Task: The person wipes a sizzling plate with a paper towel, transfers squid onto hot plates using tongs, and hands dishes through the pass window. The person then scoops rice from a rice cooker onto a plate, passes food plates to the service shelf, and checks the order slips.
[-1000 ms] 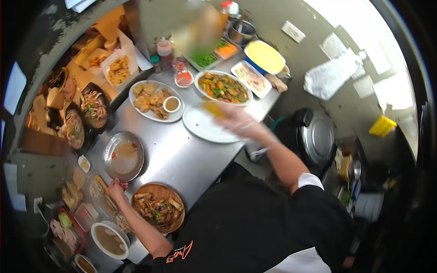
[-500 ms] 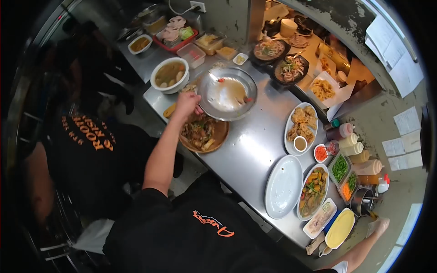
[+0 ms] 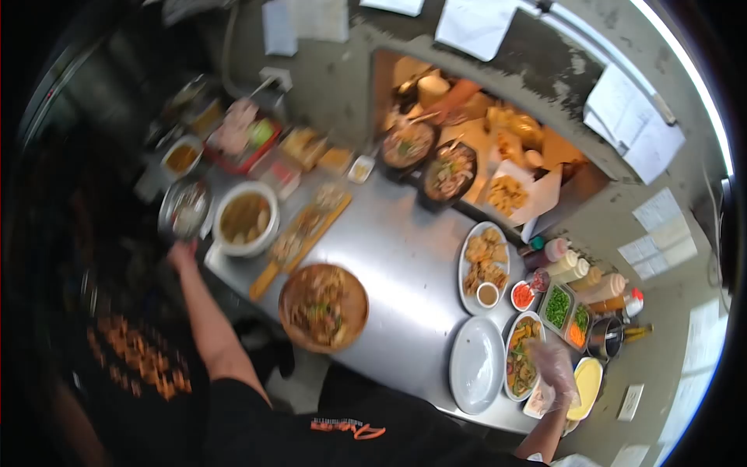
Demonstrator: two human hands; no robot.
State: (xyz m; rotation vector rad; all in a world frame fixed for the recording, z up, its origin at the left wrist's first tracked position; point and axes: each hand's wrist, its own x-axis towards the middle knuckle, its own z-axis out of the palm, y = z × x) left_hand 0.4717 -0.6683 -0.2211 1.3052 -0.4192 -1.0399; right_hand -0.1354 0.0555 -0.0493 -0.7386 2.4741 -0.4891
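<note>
Out at the left edge of the counter, my bare left hand (image 3: 183, 253) grips the rim of a metal bowl (image 3: 185, 208) with some pale residue inside. The hand is partly blurred. On the right, my right hand (image 3: 554, 370), in a clear plastic glove, hovers over an oval dish of stir-fried vegetables (image 3: 520, 358). Motion smears its fingers, and nothing can be made out in them. An oval white plate (image 3: 476, 366) without food lies beside that dish. Near the counter's front edge stands a round wooden bowl (image 3: 289, 307) filled with a meat and vegetable dish.
A white soup bowl (image 3: 247, 219) and a wooden board (image 3: 315, 233) are at the left. Fried chicken fills an oval plate (image 3: 471, 288). Sauce bottles (image 3: 580, 268) line the wall. Two dark skillets (image 3: 447, 175) sit by the pass window. A co-worker's black shirt (image 3: 132, 389) is close at left.
My left hand has carried the metal bowl left, from above the wooden bowl to past the soup bowl. My right hand has come from the far right to over the vegetable dish. The view has turned.
</note>
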